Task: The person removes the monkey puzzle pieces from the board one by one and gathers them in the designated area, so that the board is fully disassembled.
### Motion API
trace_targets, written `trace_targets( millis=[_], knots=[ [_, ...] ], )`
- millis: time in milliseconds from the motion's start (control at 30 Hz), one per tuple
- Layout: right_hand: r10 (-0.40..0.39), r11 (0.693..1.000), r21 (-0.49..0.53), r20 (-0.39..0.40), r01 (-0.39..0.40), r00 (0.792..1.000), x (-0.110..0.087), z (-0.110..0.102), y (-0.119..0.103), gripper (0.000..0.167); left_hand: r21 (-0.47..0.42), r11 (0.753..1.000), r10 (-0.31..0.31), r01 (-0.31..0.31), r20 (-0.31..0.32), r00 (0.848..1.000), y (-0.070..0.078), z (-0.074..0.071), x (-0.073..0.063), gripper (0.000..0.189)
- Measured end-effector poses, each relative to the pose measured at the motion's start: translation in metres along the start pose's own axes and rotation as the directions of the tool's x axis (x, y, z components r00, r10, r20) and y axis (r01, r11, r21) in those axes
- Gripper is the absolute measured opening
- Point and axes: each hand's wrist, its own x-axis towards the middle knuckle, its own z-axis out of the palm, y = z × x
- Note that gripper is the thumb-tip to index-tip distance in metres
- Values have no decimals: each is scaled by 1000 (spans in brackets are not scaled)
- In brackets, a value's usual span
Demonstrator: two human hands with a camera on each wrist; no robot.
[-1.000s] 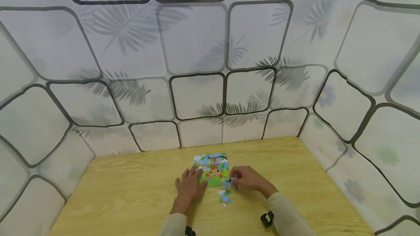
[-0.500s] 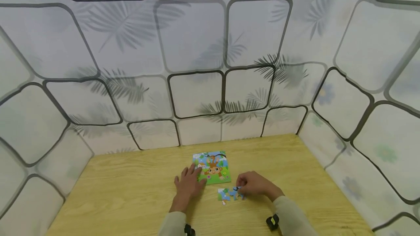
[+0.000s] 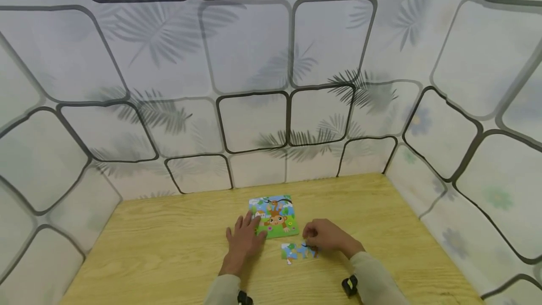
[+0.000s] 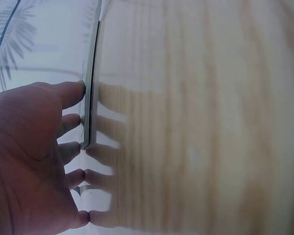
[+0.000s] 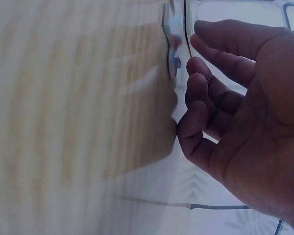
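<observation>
A thin square board with a monkey picture [image 3: 277, 218] lies on the table. My left hand [image 3: 244, 239] is spread at its left edge, fingertips on its corner; the left wrist view shows the fingers [image 4: 71, 93] beside the board's edge [image 4: 92, 83]. Just in front of the board lies a short row of jigsaw puzzle pieces [image 3: 290, 250] in blue, green and white. My right hand [image 3: 328, 236] hovers at the row's right end, partly covering it. In the right wrist view its fingers [image 5: 196, 88] are loosely curled with nothing between them, next to the puzzle pieces' edge [image 5: 170, 44].
The wooden table [image 3: 178, 244] reaches back to a patterned fabric wall [image 3: 258, 168], with another such wall [image 3: 457, 201] on the right. A black wrist camera [image 3: 349, 285] sits on my right sleeve, another [image 3: 243, 297] on the left.
My right hand has carried a puzzle piece down and right, laid it beside the other piece and let go, lifting slightly. My left hand has stayed on the board.
</observation>
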Motion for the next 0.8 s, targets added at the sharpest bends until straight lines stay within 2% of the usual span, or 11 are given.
trace_targets(
  millis=[133,300,567,800],
  knots=[
    [-39,999,-25,-25,38,999,6,-2,-3,14,-19,1000,8,-9,-22,1000,1,0,0,53],
    [-83,988,-135,-87,71,993,22,1,-5,21,-52,998,18,-21,-45,999,4,1,3,56],
    [1,959,-280,-141,-41,990,53,6,-9,21,-20,999,38,-38,-11,999,12,8,9,52],
    [0,942,-332,-158,-53,987,79,9,-17,29,18,999,29,-29,18,999,18,8,8,45]
  ],
)
